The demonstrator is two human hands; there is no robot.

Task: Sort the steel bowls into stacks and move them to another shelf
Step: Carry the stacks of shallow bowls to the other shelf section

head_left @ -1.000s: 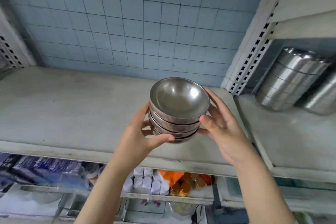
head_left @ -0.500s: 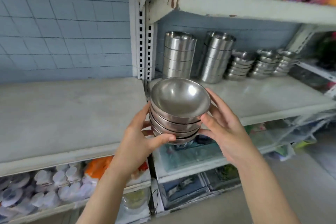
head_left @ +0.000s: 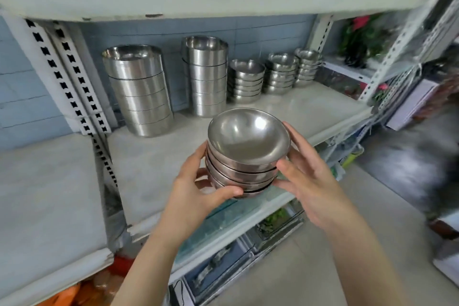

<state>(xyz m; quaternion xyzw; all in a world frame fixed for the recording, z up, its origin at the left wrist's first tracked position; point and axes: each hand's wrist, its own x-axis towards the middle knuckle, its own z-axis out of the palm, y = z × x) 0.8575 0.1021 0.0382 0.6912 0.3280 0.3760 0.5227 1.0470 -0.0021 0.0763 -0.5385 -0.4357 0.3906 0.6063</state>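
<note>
bowl stack (head_left: 244, 156) frame centre, mouths up, axis tilted left | left hand (head_left: 196, 194), right hand (head_left: 308, 181) fingers curled round its sides | behind on shelf (head_left: 310, 109): tall cylinder stacks (head_left: 139, 89), small bowl stacks (head_left: 248, 81)

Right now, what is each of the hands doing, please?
Left hand: holding the stack of steel bowls.
Right hand: holding the same stack.

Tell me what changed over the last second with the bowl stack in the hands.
The stack of steel bowls was carried right, from before the left shelf to before the right shelf, where other bowl stacks and taller steel containers stand. Nothing taken or let go: left hand and right hand still grip it from either side, unchanged.
</note>
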